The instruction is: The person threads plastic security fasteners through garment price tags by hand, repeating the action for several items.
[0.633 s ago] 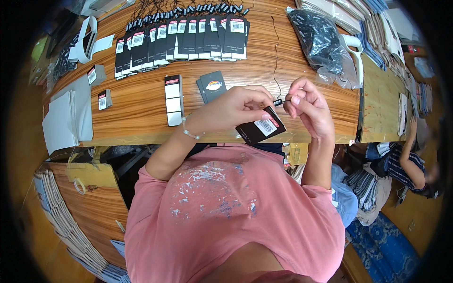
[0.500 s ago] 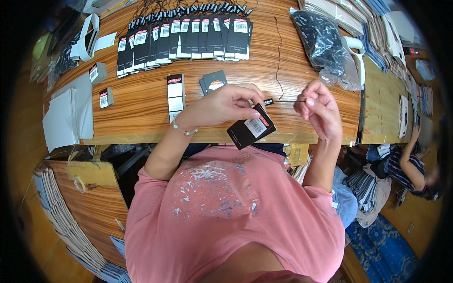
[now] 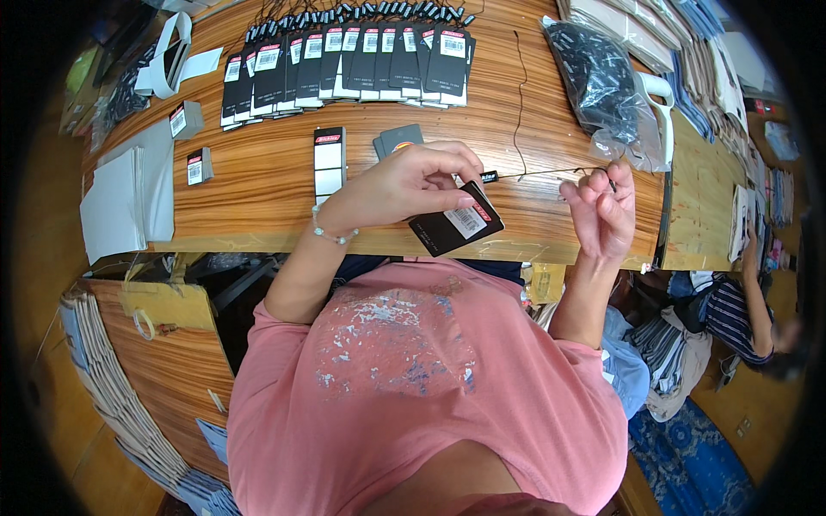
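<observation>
Watching through the head view, I've got the left hand (image 3: 434, 176) pinching a black hang tag (image 3: 456, 225), tilted, over the near edge of the wooden table (image 3: 267, 185). There's a pale edge behind it, so maybe more than one card's in that grip, can't count. If the pinch is light, a back one could slide out and drop off the edge.

A small black tab (image 3: 490, 177) sits just beside the left fingertips, and a thin dark string (image 3: 551, 172) runs nearly straight from it to the right hand (image 3: 607, 215). Those fingers are bent and a bit apart; honestly can't tell whether they pinch the string or just have it looped over them. If it's only looped, I reckon it could slip off. Too hard a tug might twist the tag out of the left pinch.

Also not loving the wavy dark cord (image 3: 520, 95): its lower end comes right down by the string, can't tell if they touch, so a snag seems possible. The lined-up tags (image 3: 348, 69) are well apart from all this, less worry there.
</observation>
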Tool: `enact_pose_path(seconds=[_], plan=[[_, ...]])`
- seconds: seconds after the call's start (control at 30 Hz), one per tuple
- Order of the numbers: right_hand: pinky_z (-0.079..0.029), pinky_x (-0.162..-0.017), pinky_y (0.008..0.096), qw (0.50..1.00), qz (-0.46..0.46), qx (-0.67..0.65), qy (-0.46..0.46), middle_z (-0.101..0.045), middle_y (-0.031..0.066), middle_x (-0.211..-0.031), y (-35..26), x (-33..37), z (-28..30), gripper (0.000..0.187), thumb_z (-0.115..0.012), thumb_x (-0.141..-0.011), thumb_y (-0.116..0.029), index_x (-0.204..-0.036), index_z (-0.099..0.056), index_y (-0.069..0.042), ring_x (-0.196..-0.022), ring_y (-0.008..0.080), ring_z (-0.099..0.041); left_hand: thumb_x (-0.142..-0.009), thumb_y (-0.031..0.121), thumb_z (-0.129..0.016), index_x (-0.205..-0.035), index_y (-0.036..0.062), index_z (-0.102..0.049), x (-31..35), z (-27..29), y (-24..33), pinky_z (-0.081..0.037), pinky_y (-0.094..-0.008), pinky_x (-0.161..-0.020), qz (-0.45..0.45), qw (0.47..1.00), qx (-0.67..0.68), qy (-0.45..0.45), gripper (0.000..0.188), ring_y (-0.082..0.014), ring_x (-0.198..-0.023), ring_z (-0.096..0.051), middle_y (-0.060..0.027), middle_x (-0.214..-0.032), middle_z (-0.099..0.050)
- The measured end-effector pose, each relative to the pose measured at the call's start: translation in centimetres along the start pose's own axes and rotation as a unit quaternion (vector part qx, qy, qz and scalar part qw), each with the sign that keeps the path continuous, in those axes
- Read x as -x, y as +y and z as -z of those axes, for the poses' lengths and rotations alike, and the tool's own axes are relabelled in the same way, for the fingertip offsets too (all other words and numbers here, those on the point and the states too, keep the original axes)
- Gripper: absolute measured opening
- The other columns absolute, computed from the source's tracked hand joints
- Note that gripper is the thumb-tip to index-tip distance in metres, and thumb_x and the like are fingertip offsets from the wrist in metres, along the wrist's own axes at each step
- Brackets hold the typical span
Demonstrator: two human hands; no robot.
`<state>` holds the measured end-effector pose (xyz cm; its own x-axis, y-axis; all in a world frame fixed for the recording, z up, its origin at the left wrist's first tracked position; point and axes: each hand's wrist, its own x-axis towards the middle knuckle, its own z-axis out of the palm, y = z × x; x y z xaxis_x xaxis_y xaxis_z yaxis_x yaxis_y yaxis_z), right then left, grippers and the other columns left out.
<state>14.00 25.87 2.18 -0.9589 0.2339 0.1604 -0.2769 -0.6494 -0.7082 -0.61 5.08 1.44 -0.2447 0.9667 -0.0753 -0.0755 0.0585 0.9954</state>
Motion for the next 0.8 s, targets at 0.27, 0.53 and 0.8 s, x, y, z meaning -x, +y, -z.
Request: enact_pose_path(seconds=[0.27,0.53,0.8], plan=[[-0.043,-0.075,0.0338,0.972,0.110,0.204,0.038,-0.059,0.0112,-0.079,1.6,-3.1,-3.9,0.010,-0.054,-0.080,-0.003,-0.090,-0.055,0.001,-0.073,0.0198,-0.057,-0.077,-0.002,-0.056,-0.093,-0.0038,-0.057,0.0,0.1,-1.2,-0.048,-0.0223,-0.077,-0.055,0.981,0.076,0.172,0.016,-0.0144,-0.092,-0.055,-0.0109,-0.112,-0.049],[-0.041,-0.062,0.0180,0.919,0.003,0.384,0.093,-0.054,0.0020,-0.073,3.1,-3.3,-6.7,0.011,-0.055,-0.079,0.001,-0.090,-0.056,0.003,-0.068,0.0054,-0.050,-0.075,-0.003,-0.059,-0.095,-0.0052,-0.057,0.4,-0.3,0.6,-0.049,-0.0200,-0.071,-0.078,0.937,-0.031,0.338,0.020,-0.0124,-0.080,-0.059,-0.0089,-0.087,-0.060],[-0.043,-0.061,0.0210,0.840,0.108,0.529,0.053,-0.057,0.0052,-0.072,5.4,-3.8,-6.9,0.011,-0.056,-0.074,0.005,-0.083,-0.051,0.002,-0.065,0.0087,-0.053,-0.075,-0.003,-0.060,-0.092,-0.0057,-0.058,0.5,-0.9,1.5,-0.050,-0.0197,-0.067,-0.112,0.922,-0.044,0.367,0.018,-0.0116,-0.076,-0.060,-0.0088,-0.085,-0.061]])
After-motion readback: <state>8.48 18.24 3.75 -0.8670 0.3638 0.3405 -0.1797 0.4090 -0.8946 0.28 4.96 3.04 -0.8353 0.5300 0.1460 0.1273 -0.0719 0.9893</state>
